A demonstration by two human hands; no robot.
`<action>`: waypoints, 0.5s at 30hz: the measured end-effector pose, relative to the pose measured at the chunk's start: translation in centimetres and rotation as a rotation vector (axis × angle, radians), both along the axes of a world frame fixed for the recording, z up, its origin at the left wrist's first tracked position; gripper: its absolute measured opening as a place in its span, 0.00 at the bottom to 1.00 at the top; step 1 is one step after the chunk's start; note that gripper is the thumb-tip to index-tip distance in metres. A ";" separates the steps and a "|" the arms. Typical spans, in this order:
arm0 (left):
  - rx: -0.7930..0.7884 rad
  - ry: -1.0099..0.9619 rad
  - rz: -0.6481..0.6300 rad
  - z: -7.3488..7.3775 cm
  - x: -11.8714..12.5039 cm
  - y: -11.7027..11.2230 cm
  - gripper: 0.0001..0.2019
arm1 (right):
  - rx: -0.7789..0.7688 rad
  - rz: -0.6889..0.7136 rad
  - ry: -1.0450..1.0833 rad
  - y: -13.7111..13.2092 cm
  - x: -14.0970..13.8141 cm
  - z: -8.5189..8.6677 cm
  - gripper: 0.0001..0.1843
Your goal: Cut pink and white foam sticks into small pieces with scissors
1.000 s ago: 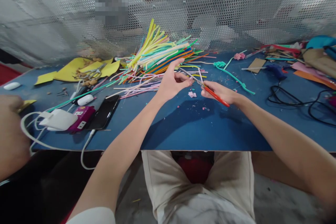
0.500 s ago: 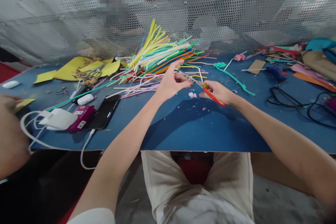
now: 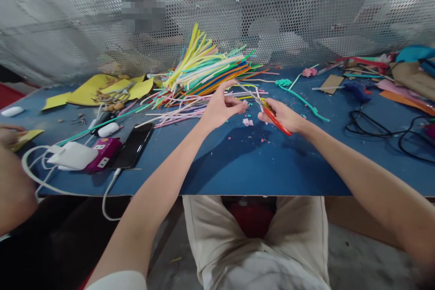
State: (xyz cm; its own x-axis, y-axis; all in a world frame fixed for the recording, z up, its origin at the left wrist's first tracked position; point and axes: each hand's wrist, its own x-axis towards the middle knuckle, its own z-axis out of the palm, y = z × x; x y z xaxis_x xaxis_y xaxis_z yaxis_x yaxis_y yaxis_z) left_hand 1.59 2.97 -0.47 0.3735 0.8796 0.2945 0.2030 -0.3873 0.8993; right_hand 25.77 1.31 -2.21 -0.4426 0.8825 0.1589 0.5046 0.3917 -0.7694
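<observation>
A pair of scissors [image 3: 277, 122] with red and yellow handles is held in my right hand [image 3: 283, 115]. Their blades point up and left, the tip close to the raised index finger of my left hand [image 3: 219, 108]. The thumb and other fingers of that hand are drawn together; whatever they pinch is too small to make out. Behind both hands lies a large pile of colourful pipe cleaners [image 3: 207, 72], with loose pale purple pipe cleaners [image 3: 181, 108] in front. Pink scraps [image 3: 248, 122] and tiny clippings are scattered on the blue tabletop below the blades.
A twisted green pipe cleaner [image 3: 302, 99] lies to the right, beyond it a glue gun [image 3: 356, 93] with black cable. On the left are a phone [image 3: 134, 147], white charger [image 3: 73, 155], yellow sheets [image 3: 86, 90] and another person's arm [image 3: 15, 181]. A perforated metal screen [image 3: 217, 4] stands behind.
The scissors' blades have swung slightly upward, their tip now nearer my left index finger. My left hand stays almost in place, and the whole view has shifted slightly.
</observation>
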 end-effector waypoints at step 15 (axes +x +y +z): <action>0.425 0.588 -0.135 -0.6 -0.4 0.2 0.08 | -0.190 -0.305 0.389 1.3 2.2 1.4 0.26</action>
State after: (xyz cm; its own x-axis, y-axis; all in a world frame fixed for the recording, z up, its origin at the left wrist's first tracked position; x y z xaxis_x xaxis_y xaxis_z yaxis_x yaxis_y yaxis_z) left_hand 1.14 3.12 -1.08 0.6718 0.6692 0.3176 0.5313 -0.7340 0.4230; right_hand 27.96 2.61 -0.80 -0.1019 0.9912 0.0849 0.2363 0.1070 -0.9658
